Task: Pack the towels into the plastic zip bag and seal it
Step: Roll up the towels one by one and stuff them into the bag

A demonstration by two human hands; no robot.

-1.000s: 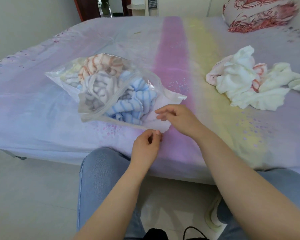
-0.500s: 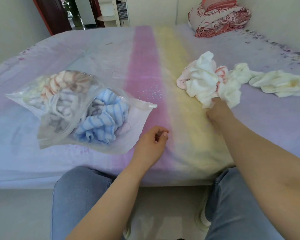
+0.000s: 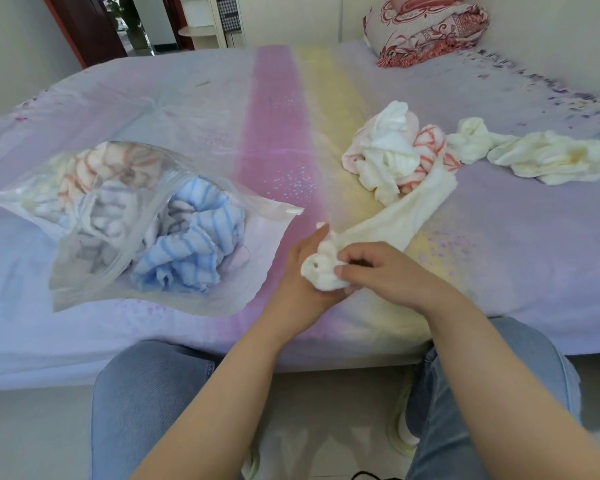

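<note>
A clear plastic zip bag (image 3: 84, 278) lies on the bed at the left, its mouth open toward the right. Inside it are several crumpled towels, among them a blue striped towel (image 3: 191, 247) and an orange striped one. A cream towel (image 3: 399, 213) stretches from the loose pile (image 3: 392, 157) down to my hands. My right hand (image 3: 392, 275) pinches its bunched end. My left hand (image 3: 302, 275) cups the same bunch from underneath, fingers curled round it. Both hands are to the right of the bag's mouth.
Another pale yellow towel (image 3: 548, 157) lies further right on the bed. A patterned red pillow (image 3: 426, 26) sits at the far end. The bed's front edge (image 3: 222, 358) runs just above my knees (image 3: 146, 386).
My right hand went from the bag's mouth to the pile, took a cream towel and pulled it toward me. My left hand let go of the bag and now holds the towel's end.
</note>
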